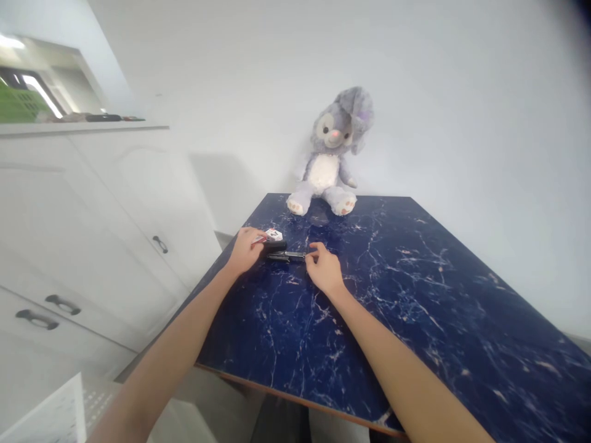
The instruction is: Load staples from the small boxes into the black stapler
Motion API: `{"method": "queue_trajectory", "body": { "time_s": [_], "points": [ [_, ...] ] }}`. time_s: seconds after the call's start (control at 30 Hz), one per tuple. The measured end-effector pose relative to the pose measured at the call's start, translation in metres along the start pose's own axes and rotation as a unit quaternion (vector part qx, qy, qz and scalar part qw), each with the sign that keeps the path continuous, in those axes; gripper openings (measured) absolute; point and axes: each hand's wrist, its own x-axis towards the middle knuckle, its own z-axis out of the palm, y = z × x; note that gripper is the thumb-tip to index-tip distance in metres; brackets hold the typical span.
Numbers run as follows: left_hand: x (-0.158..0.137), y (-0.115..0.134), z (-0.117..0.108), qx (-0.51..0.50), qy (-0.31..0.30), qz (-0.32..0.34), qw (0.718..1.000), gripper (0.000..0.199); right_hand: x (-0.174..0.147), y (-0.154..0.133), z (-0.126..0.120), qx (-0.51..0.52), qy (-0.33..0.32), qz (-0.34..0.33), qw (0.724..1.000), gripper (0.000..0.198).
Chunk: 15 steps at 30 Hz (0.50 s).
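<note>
Between hands (325,271), slim shiny bar (294,255).

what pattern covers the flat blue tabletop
The flat blue tabletop has pale marbled veins; head view shows it best.

We take this for a room in a home. On our left stand white panelled cupboards (87,209) with dark, curved handles (37,317), topped by a pale, flat counter (83,128). Before us, a dark blue, marble-patterned table (397,277) with a thin brown edge meets a plain white wall (447,123). What looks most homely to us is the fluffy grey-and-white plush toy (324,172) sitting at the table's far side.
</note>
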Motion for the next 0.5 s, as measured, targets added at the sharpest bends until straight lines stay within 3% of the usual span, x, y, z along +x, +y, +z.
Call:
{"method": "queue_trajectory", "body": {
  "time_s": [0.13,0.5],
  "points": [
    [-0.003,0.017,0.005,0.013,-0.048,0.070,0.996,0.039,0.000,0.000,0.000,0.009,-0.004,-0.004,1.000,0.034],
    [-0.006,0.022,0.014,-0.016,-0.033,0.011,0.999,0.031,0.002,0.006,0.004,0.009,-0.019,-0.017,1.000,0.044]
  ]
}}
